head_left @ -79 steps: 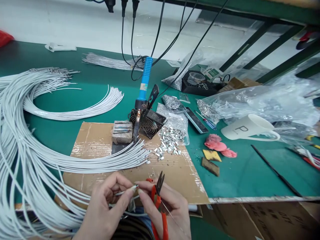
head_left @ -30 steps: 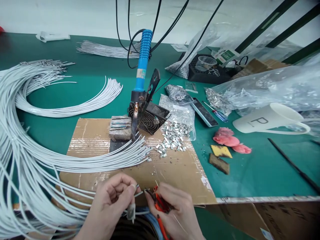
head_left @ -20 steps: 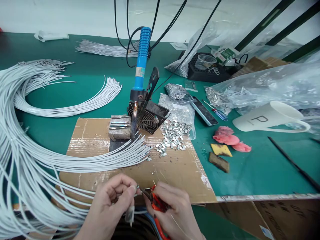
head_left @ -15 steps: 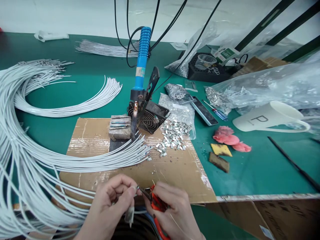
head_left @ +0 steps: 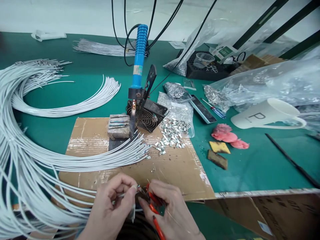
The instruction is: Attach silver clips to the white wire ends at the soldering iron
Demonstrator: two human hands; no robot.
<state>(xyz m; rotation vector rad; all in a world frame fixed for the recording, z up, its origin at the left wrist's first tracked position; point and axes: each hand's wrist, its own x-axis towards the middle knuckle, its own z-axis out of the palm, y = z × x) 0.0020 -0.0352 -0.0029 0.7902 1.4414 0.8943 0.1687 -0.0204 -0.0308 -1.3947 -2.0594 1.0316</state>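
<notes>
My left hand (head_left: 111, 205) is closed in a pinch on the end of a white cable (head_left: 121, 195), whose small coloured tip pokes out past the fingertips. A whitish scrap hangs below those fingers; I cannot make out what it is. My right hand (head_left: 171, 206) is wrapped round red-handled pliers (head_left: 159, 227), their dark jaws at the cable's tip. A thin wire trails over the right hand. Just beyond both hands, a bundle of white cables (head_left: 100, 161) lies on a cardboard sheet (head_left: 175, 180).
Behind the cables, a blue-handled soldering iron (head_left: 140, 50) stands beside a metal block (head_left: 118, 126) and a small black fan (head_left: 150, 116). Small metal connectors (head_left: 172, 133) are heaped to its right. Further right are a phone (head_left: 202, 109), sponge pieces (head_left: 219, 147) and a white mug (head_left: 265, 115).
The right hand and pliers have shifted slightly left, and the handles look more spread. The left hand keeps its pinch on the cable. The whole view has shifted a little.
</notes>
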